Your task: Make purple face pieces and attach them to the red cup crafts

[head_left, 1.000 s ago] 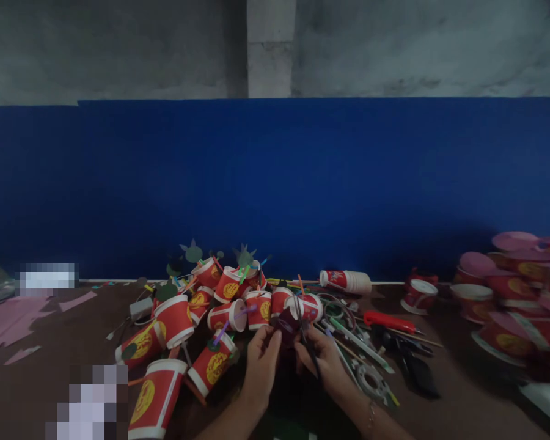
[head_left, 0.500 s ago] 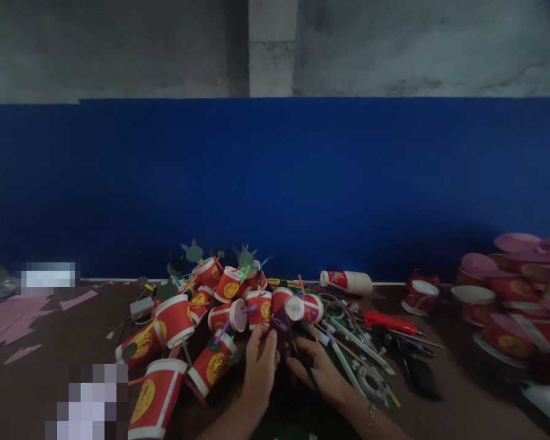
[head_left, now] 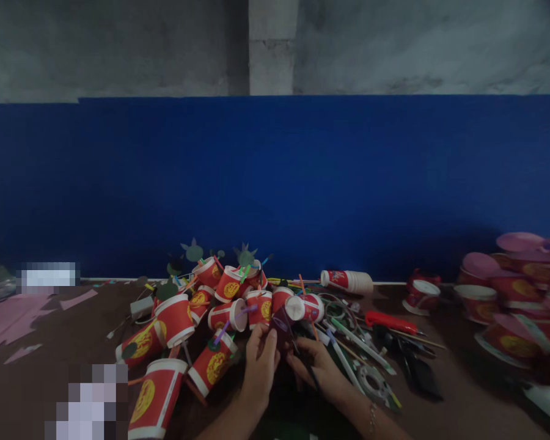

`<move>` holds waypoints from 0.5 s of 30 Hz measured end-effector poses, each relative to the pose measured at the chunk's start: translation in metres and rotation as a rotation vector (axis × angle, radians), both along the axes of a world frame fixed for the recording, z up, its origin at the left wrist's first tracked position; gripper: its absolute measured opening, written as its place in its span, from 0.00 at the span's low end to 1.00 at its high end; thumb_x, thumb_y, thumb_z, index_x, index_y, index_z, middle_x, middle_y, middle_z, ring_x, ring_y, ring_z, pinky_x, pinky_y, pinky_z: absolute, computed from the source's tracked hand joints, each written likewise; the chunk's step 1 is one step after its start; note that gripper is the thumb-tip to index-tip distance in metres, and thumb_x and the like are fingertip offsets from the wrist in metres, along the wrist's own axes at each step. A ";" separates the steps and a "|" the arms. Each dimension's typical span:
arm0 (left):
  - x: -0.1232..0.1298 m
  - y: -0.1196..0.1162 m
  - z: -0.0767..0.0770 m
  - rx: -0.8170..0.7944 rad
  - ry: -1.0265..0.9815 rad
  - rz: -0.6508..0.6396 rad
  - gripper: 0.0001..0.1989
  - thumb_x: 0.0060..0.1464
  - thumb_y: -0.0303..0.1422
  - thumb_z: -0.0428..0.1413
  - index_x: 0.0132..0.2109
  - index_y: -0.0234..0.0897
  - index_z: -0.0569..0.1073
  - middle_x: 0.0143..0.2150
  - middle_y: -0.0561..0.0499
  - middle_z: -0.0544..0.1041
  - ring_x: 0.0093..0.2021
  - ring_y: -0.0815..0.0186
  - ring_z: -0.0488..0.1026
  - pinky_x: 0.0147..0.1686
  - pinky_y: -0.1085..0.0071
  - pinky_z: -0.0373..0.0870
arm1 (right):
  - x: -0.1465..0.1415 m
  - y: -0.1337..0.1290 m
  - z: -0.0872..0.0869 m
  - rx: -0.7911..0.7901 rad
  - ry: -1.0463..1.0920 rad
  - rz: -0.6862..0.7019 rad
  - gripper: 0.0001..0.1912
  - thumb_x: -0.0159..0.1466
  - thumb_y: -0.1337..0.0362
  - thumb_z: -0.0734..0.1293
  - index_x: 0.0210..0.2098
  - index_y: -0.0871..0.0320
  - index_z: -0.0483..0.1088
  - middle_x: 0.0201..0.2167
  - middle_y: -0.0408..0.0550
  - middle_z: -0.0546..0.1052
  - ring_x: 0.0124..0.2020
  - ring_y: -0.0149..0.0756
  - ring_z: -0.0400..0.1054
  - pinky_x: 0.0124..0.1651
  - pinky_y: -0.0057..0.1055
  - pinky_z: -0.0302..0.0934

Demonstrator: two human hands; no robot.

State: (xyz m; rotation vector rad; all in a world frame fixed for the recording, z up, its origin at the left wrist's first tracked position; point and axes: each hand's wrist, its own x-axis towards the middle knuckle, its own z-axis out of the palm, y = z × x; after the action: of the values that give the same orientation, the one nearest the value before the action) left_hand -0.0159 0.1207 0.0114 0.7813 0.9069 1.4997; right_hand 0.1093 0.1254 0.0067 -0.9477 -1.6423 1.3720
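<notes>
Over the middle of the tabletop's (head_left: 87, 336) near side, the left hand (head_left: 260, 363) is pinching a dark purple sheet (head_left: 281, 325) between thumb and fingers, while the right hand (head_left: 323, 365) is gripping dark scissors (head_left: 313, 375) just beside it, fingers curled around them. Red paper cups (head_left: 173, 321) are lying heaped beyond and left of the hands, and a cup stack (head_left: 347, 282) is lying sideways along the far edge.

Matt red paper cups (head_left: 174, 321); glossy red plastic handle (head_left: 389, 321)
</notes>
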 end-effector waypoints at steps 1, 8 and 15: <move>0.000 0.000 0.000 -0.002 -0.008 0.006 0.19 0.41 0.45 0.61 0.27 0.36 0.64 0.19 0.61 0.64 0.17 0.80 0.58 0.16 0.84 0.52 | 0.000 0.000 0.000 0.001 -0.002 0.000 0.17 0.54 0.52 0.68 0.27 0.60 0.64 0.17 0.37 0.62 0.13 0.22 0.55 0.15 0.20 0.54; 0.001 0.001 0.000 -0.112 -0.045 0.079 0.20 0.37 0.45 0.63 0.30 0.36 0.67 0.23 0.57 0.70 0.21 0.76 0.66 0.19 0.83 0.59 | 0.001 0.002 -0.004 0.019 -0.060 -0.027 0.17 0.54 0.52 0.67 0.24 0.59 0.61 0.15 0.36 0.61 0.13 0.22 0.55 0.15 0.19 0.51; -0.001 -0.001 0.004 -0.086 -0.018 0.042 0.18 0.38 0.45 0.62 0.30 0.35 0.70 0.21 0.56 0.71 0.21 0.75 0.67 0.19 0.82 0.58 | 0.001 0.001 0.000 -0.017 -0.038 -0.015 0.17 0.54 0.53 0.67 0.24 0.59 0.60 0.14 0.35 0.61 0.12 0.23 0.56 0.15 0.20 0.51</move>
State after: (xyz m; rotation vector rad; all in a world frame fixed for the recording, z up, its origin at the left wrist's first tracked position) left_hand -0.0169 0.1198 0.0159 0.6883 0.9730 1.4916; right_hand 0.1107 0.1260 0.0063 -1.0001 -1.6507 1.3678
